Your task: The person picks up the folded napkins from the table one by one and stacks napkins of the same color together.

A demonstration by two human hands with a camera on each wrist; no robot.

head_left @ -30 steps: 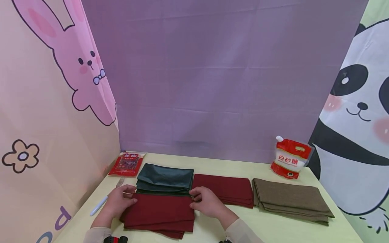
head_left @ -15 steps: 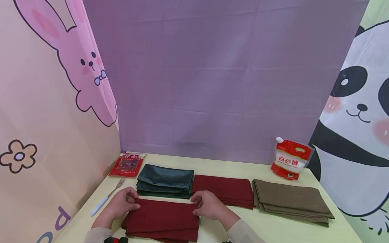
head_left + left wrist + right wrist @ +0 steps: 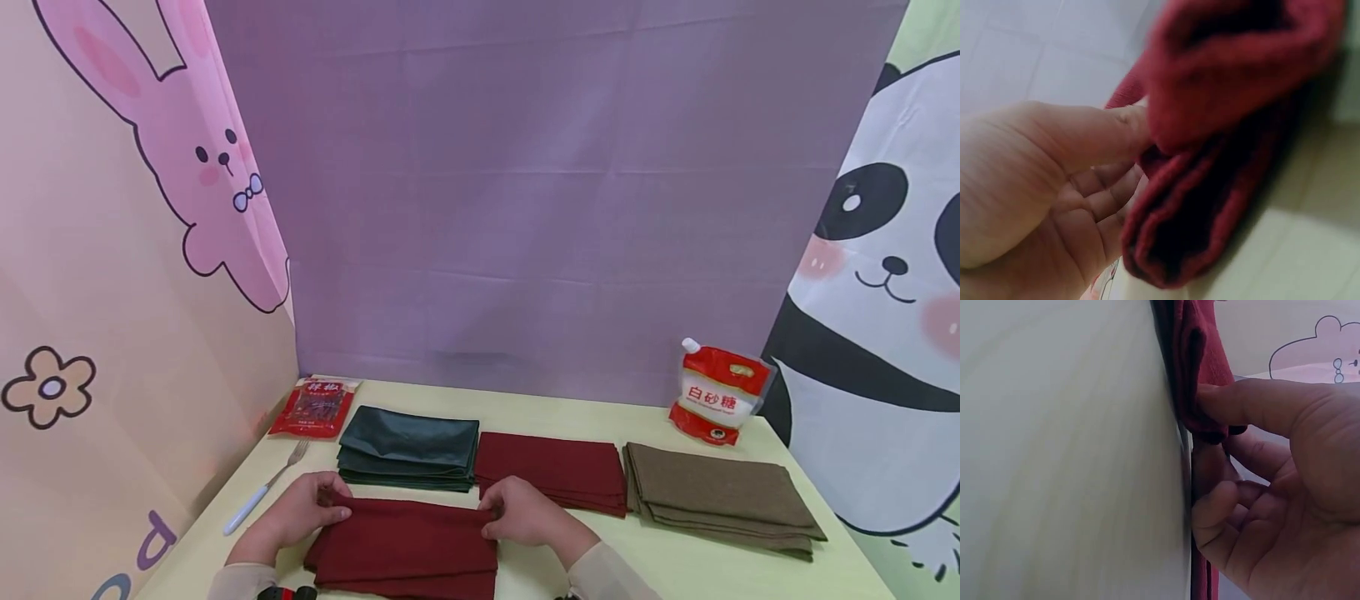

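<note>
A folded dark red cloth [image 3: 408, 542] lies in several layers at the front of the table. My left hand [image 3: 303, 512] pinches its far left corner, the thumb on the fold and the fingers behind it. In the left wrist view the layered folds of the red cloth [image 3: 1210, 94] hang loosely beside the thumb. At the far right corner my right hand [image 3: 528, 515] pinches the same cloth. The right wrist view shows the right thumb pressed on the folded end [image 3: 1194, 369], with the fingertips curled below it near the tabletop.
Behind the held cloth lie a dark green folded cloth [image 3: 408, 446] and another red folded cloth [image 3: 555, 467]. A brown folded cloth [image 3: 720, 496] is at the right. A fork [image 3: 266, 487] and a red food packet [image 3: 313, 408] lie left; a sugar pouch [image 3: 716, 396] stands back right.
Both hands have drawn the red cloth toward the front edge and slightly right, away from the green cloth. A strip of table now shows between the two cloths.
</note>
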